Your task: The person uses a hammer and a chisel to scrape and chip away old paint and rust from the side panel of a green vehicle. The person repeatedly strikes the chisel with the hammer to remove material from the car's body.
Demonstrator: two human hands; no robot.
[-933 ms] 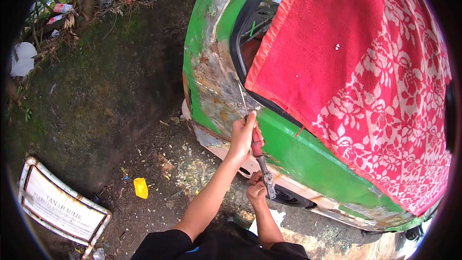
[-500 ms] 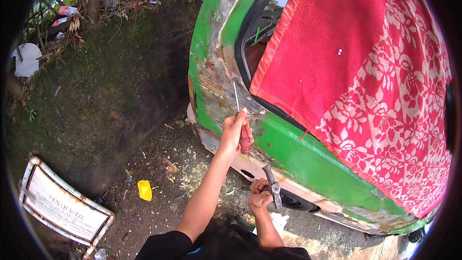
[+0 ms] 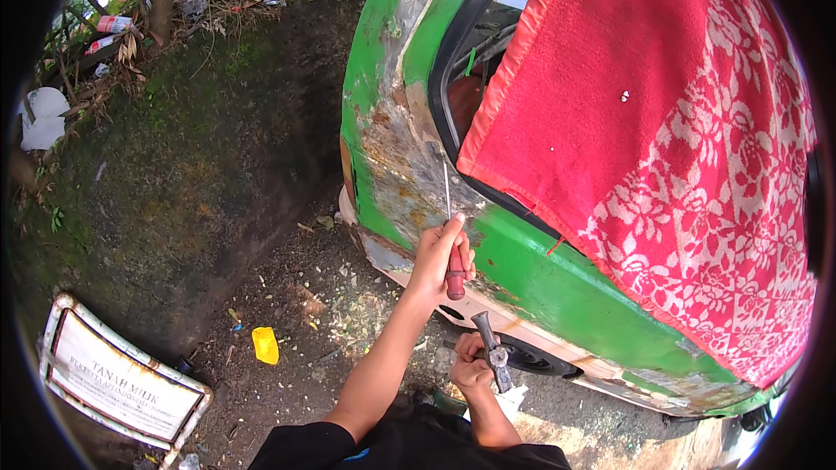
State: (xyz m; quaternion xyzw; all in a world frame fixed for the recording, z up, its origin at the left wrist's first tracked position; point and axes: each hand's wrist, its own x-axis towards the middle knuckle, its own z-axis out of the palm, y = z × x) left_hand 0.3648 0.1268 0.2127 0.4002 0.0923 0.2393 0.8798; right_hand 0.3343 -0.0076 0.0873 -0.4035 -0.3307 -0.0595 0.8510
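My left hand [image 3: 433, 263] is closed around the red handle of a screwdriver [image 3: 455, 277]. Its thin metal shaft points away from me, the tip at bare, rusty metal [image 3: 409, 165] on the green car body [image 3: 522, 261], just below the window corner. Whether the tip touches the metal is hard to tell. Lower and to the right, my right hand [image 3: 471, 370] grips a hammer [image 3: 493, 350] close to its metal head. The hammer is held apart from the screwdriver, and most of its handle is hidden by my fingers.
A red-and-white floral blanket [image 3: 610, 122] drapes over the car's window and side. Left of the car rises a dark mossy wall [image 3: 200, 148]. A rusty-framed white sign [image 3: 122, 379] leans at lower left, near a yellow scrap [image 3: 265, 345] on the littered ground. A wheel [image 3: 535, 359] sits below the body.
My left hand and the screwdriver have shifted slightly right and toward me, the tip moving a little lower on the panel. My right hand with the hammer has dipped slightly.
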